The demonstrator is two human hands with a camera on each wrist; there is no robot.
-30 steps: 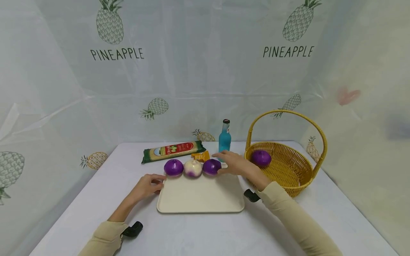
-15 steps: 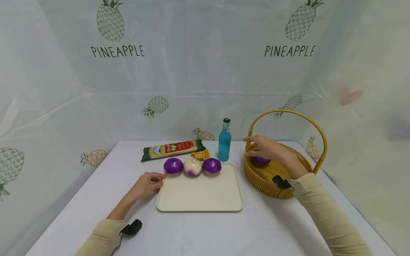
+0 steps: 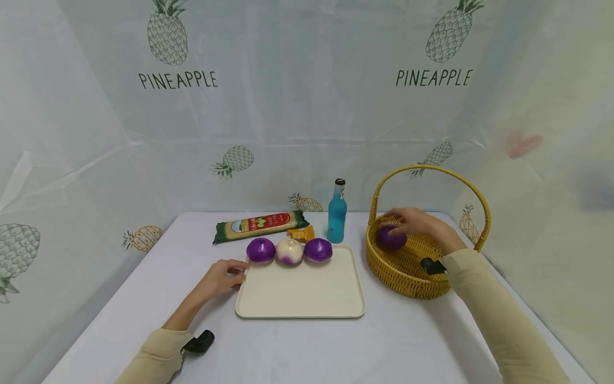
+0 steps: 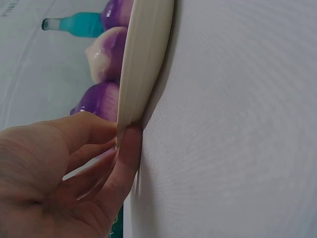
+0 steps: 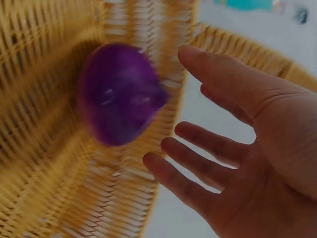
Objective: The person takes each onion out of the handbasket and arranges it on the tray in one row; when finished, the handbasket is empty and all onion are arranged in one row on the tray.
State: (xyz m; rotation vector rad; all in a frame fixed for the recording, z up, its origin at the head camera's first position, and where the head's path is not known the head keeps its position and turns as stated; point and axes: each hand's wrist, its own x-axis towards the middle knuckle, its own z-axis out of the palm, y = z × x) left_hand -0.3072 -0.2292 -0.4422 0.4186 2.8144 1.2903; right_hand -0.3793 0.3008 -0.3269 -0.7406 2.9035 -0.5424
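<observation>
My left hand (image 3: 222, 278) pinches the left rim of a cream tray (image 3: 301, 290), with thumb and fingers on either side of the edge in the left wrist view. Along the tray's far side sit a purple onion (image 3: 260, 250), a white-and-purple onion (image 3: 289, 252) and another purple onion (image 3: 318, 250). My right hand (image 3: 418, 223) reaches into a yellow wicker basket (image 3: 408, 288), over a purple onion (image 3: 390, 238). In the right wrist view its fingers are spread and apart from that onion (image 5: 119, 94), which is blurred.
Behind the tray lie a pasta packet (image 3: 261, 226) and an orange wrapped packet (image 3: 301, 234). A blue bottle (image 3: 337, 217) stands upright between tray and basket. The basket's tall handle (image 3: 485, 208) arches over its opening.
My right hand has moved from the right-hand onion on the tray across to the basket, then down over the onion inside. My left hand stays at the tray rim.
</observation>
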